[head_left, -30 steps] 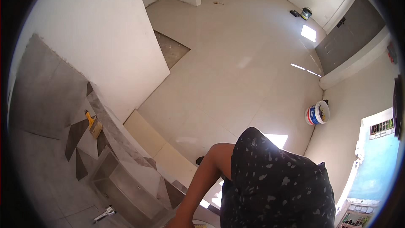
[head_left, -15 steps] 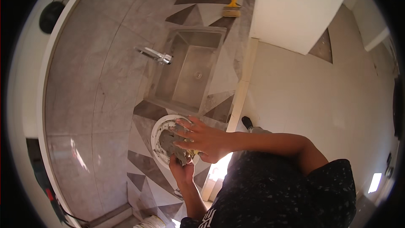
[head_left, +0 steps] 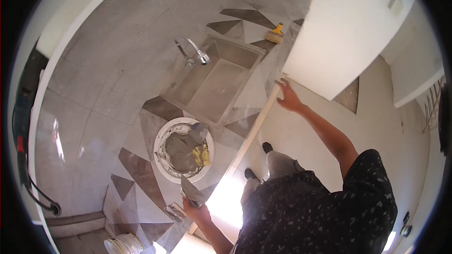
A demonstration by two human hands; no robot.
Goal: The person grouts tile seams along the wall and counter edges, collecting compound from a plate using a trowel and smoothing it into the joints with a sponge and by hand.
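My left hand (head_left: 197,212) is closed around a putty knife (head_left: 191,191), its grey triangular blade up beside the bucket. My right hand (head_left: 289,98) is held out with fingers apart, holding nothing, near the counter's front edge. On the patterned counter stands a round white bucket (head_left: 158,164) with grey paste (head_left: 179,153) in it. A yellow, paste-smeared thing (head_left: 201,155) and a rounded grey piece (head_left: 197,132) lie at the bucket's right side; I cannot tell whether they are one tool. Close to my left hand, a flat, pale smeared tool (head_left: 175,211) rests on the counter.
Beyond the bucket is a sink (head_left: 221,80) with a chrome faucet (head_left: 193,56). A yellow-handled brush (head_left: 275,35) lies past it. At right stands a white cabinet panel (head_left: 353,33). A white pail (head_left: 123,244) is at lower left, and grey tiled wall (head_left: 103,70) runs along the left.
My right hand has left the bucket and swung out toward the white panel. My left hand has drawn back from the bucket with the putty knife. The view has shifted.
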